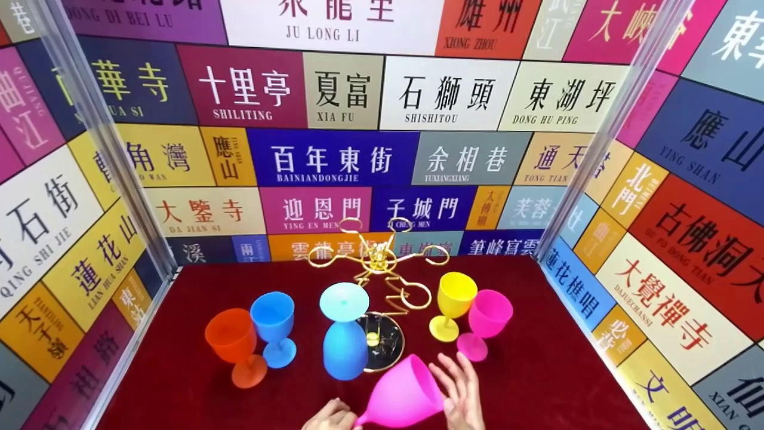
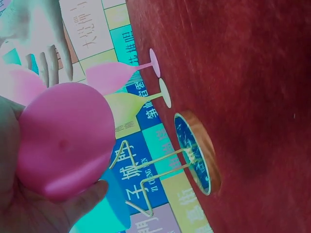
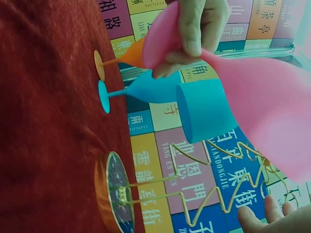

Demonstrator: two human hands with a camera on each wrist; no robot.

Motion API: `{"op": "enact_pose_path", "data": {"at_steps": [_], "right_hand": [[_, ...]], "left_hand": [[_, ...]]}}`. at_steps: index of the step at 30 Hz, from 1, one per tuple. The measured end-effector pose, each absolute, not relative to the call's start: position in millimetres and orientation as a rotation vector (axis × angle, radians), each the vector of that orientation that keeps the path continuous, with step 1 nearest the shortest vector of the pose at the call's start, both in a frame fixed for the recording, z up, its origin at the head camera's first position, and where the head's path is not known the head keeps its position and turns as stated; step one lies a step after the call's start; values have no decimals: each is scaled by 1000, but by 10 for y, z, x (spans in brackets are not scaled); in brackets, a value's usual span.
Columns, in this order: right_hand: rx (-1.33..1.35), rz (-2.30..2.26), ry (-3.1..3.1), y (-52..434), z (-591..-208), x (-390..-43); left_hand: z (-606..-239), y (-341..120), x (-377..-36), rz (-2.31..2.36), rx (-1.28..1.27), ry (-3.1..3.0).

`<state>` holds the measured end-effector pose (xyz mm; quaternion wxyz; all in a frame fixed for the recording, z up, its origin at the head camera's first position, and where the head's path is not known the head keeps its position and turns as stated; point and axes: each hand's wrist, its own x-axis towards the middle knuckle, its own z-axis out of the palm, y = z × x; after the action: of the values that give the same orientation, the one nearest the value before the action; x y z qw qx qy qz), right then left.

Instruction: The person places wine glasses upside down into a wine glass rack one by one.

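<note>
My left hand (image 1: 329,416) pinches the stem of a pink goblet (image 1: 406,394) near its foot. The goblet is tilted on its side, its mouth facing right. In the left wrist view the goblet's round foot (image 2: 65,141) covers most of its bowl. My right hand (image 1: 461,391) has its fingers spread beside the goblet's rim; whether the thumb touches it I cannot tell. Behind them stands a gold wire rack (image 1: 379,258) on a round black base (image 1: 388,343). A blue goblet (image 1: 345,352) hangs upside down at the rack's front, foot uppermost.
An orange goblet (image 1: 231,337) and another blue goblet (image 1: 273,319) stand upright at the left. At the right stand a yellow goblet (image 1: 456,295) and a second pink goblet (image 1: 490,313). Dark red cloth (image 1: 197,406) covers the table; sign-printed panels (image 1: 334,158) enclose the back and sides.
</note>
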<state>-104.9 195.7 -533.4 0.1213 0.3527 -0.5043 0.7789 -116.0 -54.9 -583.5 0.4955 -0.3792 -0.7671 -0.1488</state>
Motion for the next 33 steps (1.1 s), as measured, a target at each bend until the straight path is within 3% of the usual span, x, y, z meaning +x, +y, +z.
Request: {"op": "enact_pose_path", "data": {"at_steps": [15, 33], "right_hand": [[1047, 2212, -1451, 2008, -5230, -1093], [1079, 1929, -1754, 2076, -5167, -1090]], "left_hand": [[-5673, -632, -1179, -331, -1140, -1913], [-5587, -645, -1147, -18, -1147, -1846]]}}
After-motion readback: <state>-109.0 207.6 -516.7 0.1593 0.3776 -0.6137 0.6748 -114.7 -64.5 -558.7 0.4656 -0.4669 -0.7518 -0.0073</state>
